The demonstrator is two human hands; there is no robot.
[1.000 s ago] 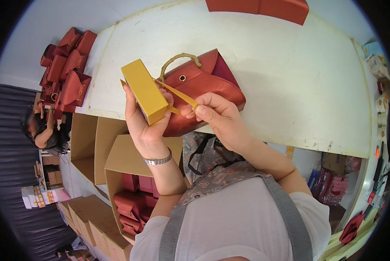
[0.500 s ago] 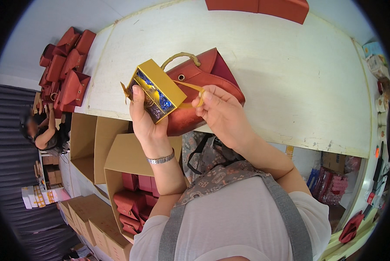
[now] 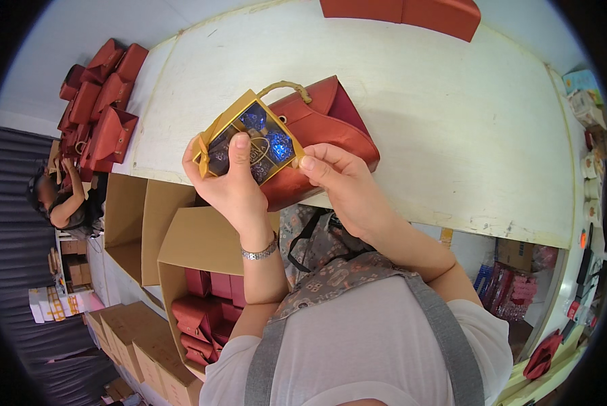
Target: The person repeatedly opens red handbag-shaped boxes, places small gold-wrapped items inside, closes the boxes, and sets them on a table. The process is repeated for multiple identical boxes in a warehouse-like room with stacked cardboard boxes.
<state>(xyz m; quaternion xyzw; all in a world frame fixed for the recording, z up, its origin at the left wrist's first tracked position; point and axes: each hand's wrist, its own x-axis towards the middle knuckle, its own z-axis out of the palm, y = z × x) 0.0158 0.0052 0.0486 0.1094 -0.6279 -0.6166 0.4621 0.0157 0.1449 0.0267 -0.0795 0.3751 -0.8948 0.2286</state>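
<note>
A small gold gift box (image 3: 271,128) with a clear window and blue and dark foil-wrapped pieces inside is tilted up in my left hand (image 3: 232,193). My left thumb lies over the window and the fingers wrap the box's side. A gold ribbon bow (image 3: 204,157) sits at its left edge, beside that hand. My right hand (image 3: 347,189) has thumb and forefinger pinched at the box's right corner, where the ribbon's end is mostly hidden by the fingers. Behind the box a red handbag-shaped box (image 3: 325,132) with a tan handle (image 3: 283,86) lies on the white table (image 3: 445,135).
More red bag-shaped boxes (image 3: 107,101) are piled at the table's left end. An open carton (image 3: 198,233) by my left arm holds several red boxes. Another red piece (image 3: 401,12) lies at the far edge. A co-worker (image 3: 66,203) works at far left.
The gold box has turned so its window faces up toward me. My right hand has moved in from the stretched ribbon to the box's corner.
</note>
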